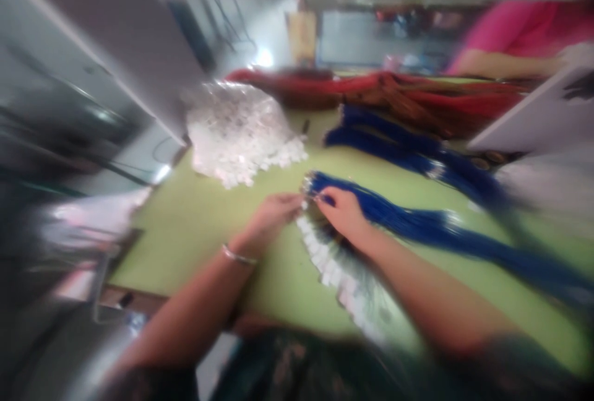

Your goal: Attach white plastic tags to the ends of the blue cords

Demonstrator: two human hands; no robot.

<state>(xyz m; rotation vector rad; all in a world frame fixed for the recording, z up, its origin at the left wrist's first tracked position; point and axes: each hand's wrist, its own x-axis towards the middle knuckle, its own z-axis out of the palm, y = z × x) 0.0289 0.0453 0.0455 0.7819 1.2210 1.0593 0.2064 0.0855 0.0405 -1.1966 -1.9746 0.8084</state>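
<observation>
My left hand [278, 208] is closed in a pinch, with a small white plastic connector [304, 205] at its fingertips. Close beside it, my right hand [344, 210] pinches what looks like the end of a blue wire; blur hides the exact grip. Both hands meet at the tip end of a long bundle of blue wires [399, 218], which runs off to the right across the table. Below the hands, a row of white connectors on wires [331, 268] fans out toward my body, partly behind my right forearm.
A clear plastic bag of white connectors [241, 135] spills onto the green table [185, 234]. More blue wire bundles [385, 141] lie behind, then red and brown wires [371, 88]. A person in a pink sleeve [505, 33] is across the table. A grey panel [533, 104] stands right.
</observation>
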